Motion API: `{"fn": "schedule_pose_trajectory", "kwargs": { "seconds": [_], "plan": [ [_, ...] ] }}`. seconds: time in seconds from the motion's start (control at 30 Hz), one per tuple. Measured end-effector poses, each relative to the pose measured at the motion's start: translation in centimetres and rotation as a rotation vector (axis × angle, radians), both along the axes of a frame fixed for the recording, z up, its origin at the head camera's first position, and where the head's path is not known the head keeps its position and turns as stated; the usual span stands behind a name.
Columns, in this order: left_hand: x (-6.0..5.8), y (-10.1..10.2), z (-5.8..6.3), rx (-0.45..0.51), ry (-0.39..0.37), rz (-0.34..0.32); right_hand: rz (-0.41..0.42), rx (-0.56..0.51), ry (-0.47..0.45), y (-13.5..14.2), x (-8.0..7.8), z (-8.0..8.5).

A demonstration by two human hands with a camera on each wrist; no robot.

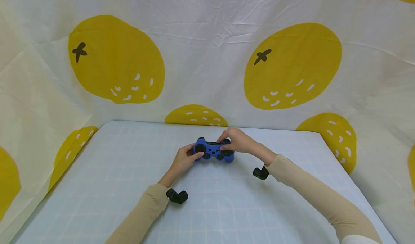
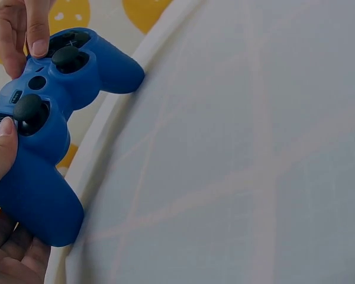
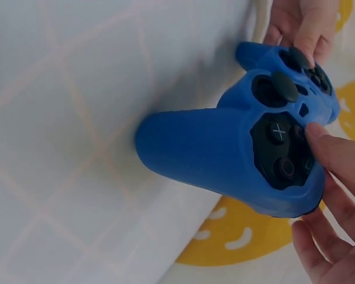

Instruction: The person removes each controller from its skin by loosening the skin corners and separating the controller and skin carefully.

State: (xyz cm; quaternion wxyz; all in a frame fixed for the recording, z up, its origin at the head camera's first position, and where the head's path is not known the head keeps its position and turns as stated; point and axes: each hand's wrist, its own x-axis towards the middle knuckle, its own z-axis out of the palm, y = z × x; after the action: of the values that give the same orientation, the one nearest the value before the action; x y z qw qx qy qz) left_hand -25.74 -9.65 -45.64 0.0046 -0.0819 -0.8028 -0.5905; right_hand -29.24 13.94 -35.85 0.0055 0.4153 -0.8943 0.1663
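A black game controller in a blue rubbery cover (image 1: 213, 153) is held just above the far part of the table, between both hands. My left hand (image 1: 184, 160) grips its left side; in the left wrist view the thumb (image 2: 2, 155) lies on the face beside a stick, with fingers under the handle. My right hand (image 1: 239, 140) pinches the right side near the top edge, thumb on the face by the buttons, as the right wrist view shows. Black sticks and buttons show through openings in the cover (image 3: 186, 145). The controller's underside is hidden.
A pale blue checked cloth (image 1: 214, 208) covers the table. White sheeting (image 1: 204, 57) with yellow fruit prints rises behind and at both sides. A small black wrist device (image 1: 177, 196) sits at the left cuff, another black device (image 1: 260, 173) at the right.
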Motion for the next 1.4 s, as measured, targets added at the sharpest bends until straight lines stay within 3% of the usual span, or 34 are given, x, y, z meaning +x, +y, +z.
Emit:
{"fn": "schedule_pose_trajectory", "kwargs": {
  "seconds": [0.3, 0.57, 0.77, 1.1, 1.27, 1.4],
  "plan": [
    [-0.2, 0.1, 0.0, -0.021, 0.033, 0.012, 0.018, 0.056, 0.150, -0.1, 0.5, 0.1],
    [0.1, 0.7, -0.6, -0.014, 0.001, 0.005, 0.004, 0.092, 0.167, 0.1, 1.3, 0.2],
    [0.3, 1.0, -0.4, -0.026, 0.007, 0.009, 0.041, 0.149, 0.116, -0.3, 1.0, 0.8],
    [-0.4, 0.1, 0.5, -0.076, 0.003, 0.008, 0.143, 0.167, -0.082, -0.9, -0.8, 2.1],
    [-0.7, -0.3, 0.4, -0.074, -0.033, -0.061, 0.200, 0.199, -0.127, -1.0, -1.3, 2.1],
    [-0.5, -0.5, 1.2, -0.048, -0.018, -0.178, 0.243, 0.253, -0.158, -1.1, -1.6, 2.5]
  ]
}}
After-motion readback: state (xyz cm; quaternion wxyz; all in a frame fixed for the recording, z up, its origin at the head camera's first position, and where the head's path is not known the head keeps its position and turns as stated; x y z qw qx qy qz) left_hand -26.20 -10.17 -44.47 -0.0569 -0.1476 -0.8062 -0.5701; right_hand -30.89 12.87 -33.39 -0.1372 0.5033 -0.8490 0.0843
